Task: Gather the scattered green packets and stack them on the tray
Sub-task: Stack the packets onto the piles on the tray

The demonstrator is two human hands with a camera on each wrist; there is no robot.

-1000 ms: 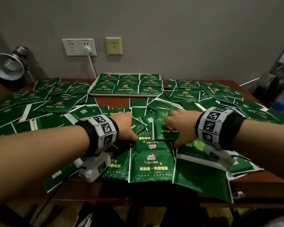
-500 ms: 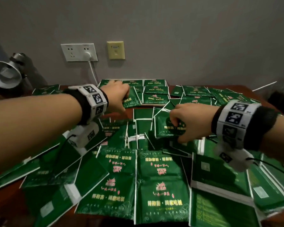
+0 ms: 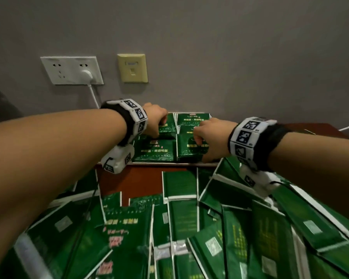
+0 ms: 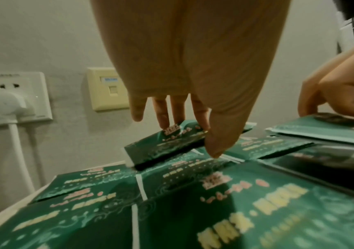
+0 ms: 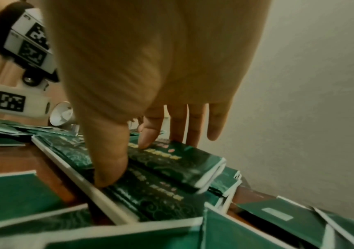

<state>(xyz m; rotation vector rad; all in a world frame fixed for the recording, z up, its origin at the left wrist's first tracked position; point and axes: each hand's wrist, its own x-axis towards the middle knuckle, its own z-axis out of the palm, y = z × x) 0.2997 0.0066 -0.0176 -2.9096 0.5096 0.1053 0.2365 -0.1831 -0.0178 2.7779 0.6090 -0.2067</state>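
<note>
The white tray (image 3: 169, 163) stands at the back of the table against the wall, filled with stacked green packets (image 3: 153, 150). My left hand (image 3: 159, 125) hovers over the tray's left half. In the left wrist view this hand (image 4: 190, 138) pinches a tilted green packet (image 4: 163, 148) between thumb and fingers, just above the stacks. My right hand (image 3: 197, 137) is over the tray's right half. In the right wrist view it (image 5: 127, 161) holds a green packet (image 5: 182, 163) down on a stack, thumb by the tray rim (image 5: 99, 195).
Many loose green packets (image 3: 179, 228) overlap across the near table. A strip of bare brown table (image 3: 133, 182) lies in front of the tray. On the wall are a white socket (image 3: 72, 70) with a plugged cable (image 3: 94, 95) and a beige plate (image 3: 133, 67).
Both hands have moved from the loose pile forward to the tray, each carrying a packet. The view has come closer to the tray.
</note>
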